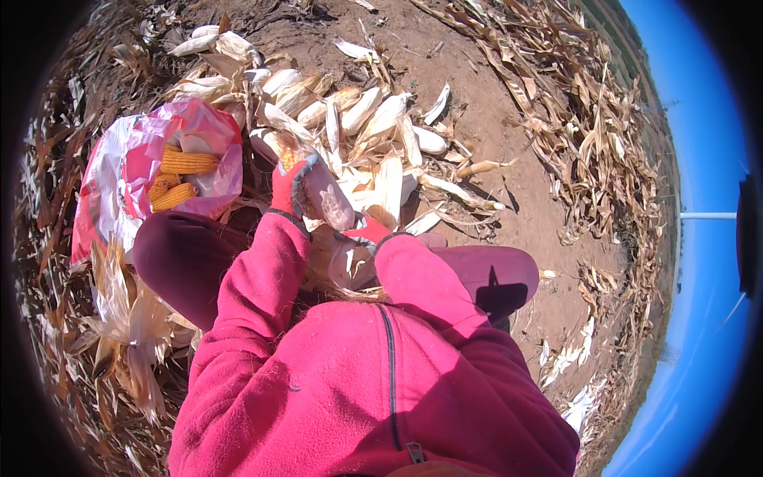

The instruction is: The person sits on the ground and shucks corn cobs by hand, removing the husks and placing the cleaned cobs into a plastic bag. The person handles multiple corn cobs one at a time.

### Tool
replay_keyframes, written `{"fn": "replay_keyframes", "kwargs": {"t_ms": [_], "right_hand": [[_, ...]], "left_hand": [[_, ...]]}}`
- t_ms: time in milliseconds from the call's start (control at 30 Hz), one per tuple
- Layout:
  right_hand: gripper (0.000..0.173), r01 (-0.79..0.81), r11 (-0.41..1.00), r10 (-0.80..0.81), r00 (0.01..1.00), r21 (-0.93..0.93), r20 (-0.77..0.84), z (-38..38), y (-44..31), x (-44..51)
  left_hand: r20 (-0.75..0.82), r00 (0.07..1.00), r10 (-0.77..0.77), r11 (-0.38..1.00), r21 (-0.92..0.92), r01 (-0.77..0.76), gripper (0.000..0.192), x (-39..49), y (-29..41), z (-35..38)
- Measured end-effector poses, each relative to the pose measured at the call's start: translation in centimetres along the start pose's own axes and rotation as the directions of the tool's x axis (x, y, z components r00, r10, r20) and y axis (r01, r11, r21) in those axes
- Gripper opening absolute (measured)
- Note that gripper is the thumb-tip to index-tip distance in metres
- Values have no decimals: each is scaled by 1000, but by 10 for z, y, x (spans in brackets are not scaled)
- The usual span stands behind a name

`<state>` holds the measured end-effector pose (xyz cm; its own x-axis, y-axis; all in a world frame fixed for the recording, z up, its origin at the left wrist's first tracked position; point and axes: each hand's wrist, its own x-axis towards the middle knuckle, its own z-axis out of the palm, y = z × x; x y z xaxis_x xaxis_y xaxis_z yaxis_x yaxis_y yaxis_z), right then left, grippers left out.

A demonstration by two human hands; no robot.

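My left hand (290, 186), in a red and grey work glove, grips a partly husked ear of corn (329, 201) near its upper end. Orange-yellow kernels show there above the fingers, while pale husk covers the rest. Around the lower end of the same ear are the gloved fingers of my right hand (368, 229). To the left of my left hand, a pink and white plastic bag (128, 161) stands with its mouth wide. Several bare yellow corn cobs (189, 162) lie inside it. Loose pale husks (351, 262) are between my legs, below the hands.
A heap of unhusked ears (363, 113) spreads on the soil just beyond my hands. Stripped husks (134, 322) lie beside my left knee (179, 256). Dry corn stalks (584, 119) form a row along the right. My bent right knee (501, 265) flanks the work area.
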<state>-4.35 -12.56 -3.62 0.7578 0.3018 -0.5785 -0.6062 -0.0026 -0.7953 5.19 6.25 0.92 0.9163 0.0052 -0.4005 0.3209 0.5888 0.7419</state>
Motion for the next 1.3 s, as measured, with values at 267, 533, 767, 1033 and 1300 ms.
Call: {"fn": "replay_keyframes", "kwargs": {"t_ms": [267, 533, 767, 1033, 1300], "right_hand": [[59, 38, 999, -37, 999, -16, 33, 0, 6, 3], [57, 25, 999, -26, 1000, -36, -15, -3, 14, 5], [51, -17, 998, 20, 998, 60, -64, 1, 8, -1], [53, 7, 998, -17, 984, -58, -178, -3, 11, 3], [57, 27, 892, -137, 968, -452, -212, -28, 36, 21]], "left_hand": [[32, 999, 10, 1000, 28, -11, 26, 3, -2, -4], [53, 999, -3, 1000, 12, 2, 24, 3, -4, -3], [62, 998, 8, 1000, 25, -10, 24, -1, -2, 0], [136, 989, 61, 991, 107, -76, 44, 0, -14, 5], [270, 916, -296, 768, 638, 60, 95, -34, -79, -4]]}}
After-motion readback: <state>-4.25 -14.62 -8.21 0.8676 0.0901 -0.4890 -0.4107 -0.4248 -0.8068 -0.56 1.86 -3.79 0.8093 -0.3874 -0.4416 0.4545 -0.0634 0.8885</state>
